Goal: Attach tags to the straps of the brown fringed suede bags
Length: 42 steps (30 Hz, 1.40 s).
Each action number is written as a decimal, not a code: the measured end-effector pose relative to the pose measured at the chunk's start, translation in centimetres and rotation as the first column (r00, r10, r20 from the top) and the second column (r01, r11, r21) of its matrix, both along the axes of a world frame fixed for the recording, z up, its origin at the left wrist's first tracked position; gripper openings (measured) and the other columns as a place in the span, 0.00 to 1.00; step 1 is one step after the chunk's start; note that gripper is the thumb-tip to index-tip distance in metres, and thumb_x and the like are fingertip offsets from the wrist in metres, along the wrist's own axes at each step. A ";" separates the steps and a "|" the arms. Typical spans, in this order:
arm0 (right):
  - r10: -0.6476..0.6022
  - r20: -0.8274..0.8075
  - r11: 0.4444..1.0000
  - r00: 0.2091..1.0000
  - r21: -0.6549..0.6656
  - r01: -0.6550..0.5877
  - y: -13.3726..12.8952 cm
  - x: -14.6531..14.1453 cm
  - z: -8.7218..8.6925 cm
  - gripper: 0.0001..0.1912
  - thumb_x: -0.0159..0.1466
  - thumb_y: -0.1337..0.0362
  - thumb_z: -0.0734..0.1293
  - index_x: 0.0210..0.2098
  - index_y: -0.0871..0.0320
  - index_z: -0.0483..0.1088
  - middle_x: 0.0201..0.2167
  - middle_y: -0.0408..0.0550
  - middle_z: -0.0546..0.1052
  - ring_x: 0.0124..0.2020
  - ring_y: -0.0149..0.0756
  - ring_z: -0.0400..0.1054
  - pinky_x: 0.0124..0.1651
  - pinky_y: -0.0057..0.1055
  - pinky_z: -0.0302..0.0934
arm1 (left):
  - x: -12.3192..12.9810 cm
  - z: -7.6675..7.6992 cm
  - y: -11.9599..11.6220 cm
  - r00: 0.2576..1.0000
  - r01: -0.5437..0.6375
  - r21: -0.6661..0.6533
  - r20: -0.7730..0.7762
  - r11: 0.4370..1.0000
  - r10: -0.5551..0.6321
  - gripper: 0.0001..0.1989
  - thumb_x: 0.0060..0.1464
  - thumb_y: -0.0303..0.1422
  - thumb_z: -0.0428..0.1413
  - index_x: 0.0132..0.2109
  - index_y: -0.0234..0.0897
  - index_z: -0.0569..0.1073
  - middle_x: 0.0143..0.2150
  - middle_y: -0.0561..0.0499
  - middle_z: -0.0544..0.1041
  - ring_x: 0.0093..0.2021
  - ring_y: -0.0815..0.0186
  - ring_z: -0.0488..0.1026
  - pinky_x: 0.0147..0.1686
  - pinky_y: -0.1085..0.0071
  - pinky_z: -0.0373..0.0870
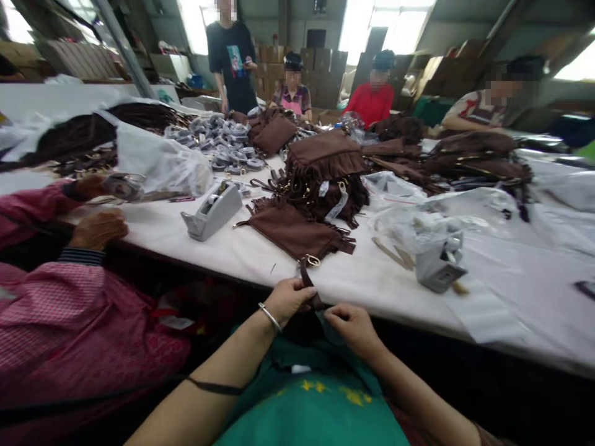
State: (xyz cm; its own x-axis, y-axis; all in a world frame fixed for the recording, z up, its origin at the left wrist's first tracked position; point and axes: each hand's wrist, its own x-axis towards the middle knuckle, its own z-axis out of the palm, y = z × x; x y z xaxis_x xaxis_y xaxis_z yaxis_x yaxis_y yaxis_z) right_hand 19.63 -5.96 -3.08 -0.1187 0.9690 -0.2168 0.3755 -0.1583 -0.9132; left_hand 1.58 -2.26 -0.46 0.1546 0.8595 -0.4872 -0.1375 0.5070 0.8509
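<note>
Left hand (289,300): you're pinching the strap (307,286)!
Right hand (354,328): pinched narrow by its lower end, catch unclear.
Bag (297,231): your twelve o'clock, on the table (251,260).

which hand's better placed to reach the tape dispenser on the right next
Probably the right hand: it is closer to that tape dispenser, though it seems to pinch some pale film. The left hand is farther away, gripping the brown strap.
</note>
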 end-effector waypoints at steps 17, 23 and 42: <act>-0.079 -0.150 0.996 0.986 -0.054 0.072 -0.2 -0.2 0.2 0.13 0.52 0.60 0.68 0.29 0.64 0.79 0.24 0.48 0.78 0.24 0.32 0.67 0.30 0.28 0.59 | 0.9 -0.4 -0.5 0.999 0.053 0.007 -0.001 0.999 -0.053 0.16 0.41 0.38 0.66 0.36 0.32 0.76 0.32 0.47 0.80 0.31 0.66 0.75 0.31 0.72 0.69; -0.035 -0.143 0.999 0.989 -0.013 0.033 -0.1 -0.2 0.5 0.12 0.53 0.62 0.68 0.31 0.63 0.79 0.26 0.48 0.79 0.28 0.35 0.68 0.34 0.30 0.61 | 0.1 -0.5 -0.1 0.993 0.087 0.002 -0.080 0.996 -0.086 0.16 0.40 0.36 0.66 0.36 0.31 0.76 0.31 0.47 0.80 0.30 0.67 0.75 0.31 0.73 0.68; -0.011 -0.261 0.992 0.965 -0.121 -0.022 -0.4 0.1 0.3 0.15 0.55 0.57 0.68 0.31 0.65 0.79 0.17 0.40 0.66 0.19 0.24 0.50 0.23 0.25 0.43 | 2.0 -0.9 -0.4 0.993 -0.101 0.003 0.060 0.995 0.100 0.12 0.41 0.32 0.66 0.33 0.32 0.74 0.29 0.49 0.78 0.30 0.66 0.75 0.33 0.68 0.76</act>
State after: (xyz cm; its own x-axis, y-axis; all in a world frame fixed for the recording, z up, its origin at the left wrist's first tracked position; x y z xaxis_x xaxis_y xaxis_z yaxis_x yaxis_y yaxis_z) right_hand 19.71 -6.36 -2.81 -0.1922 0.9362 -0.2942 0.1283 -0.2732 -0.9534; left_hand 3.53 -2.66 -1.31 0.0962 0.8750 -0.4745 -0.2383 0.4831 0.8425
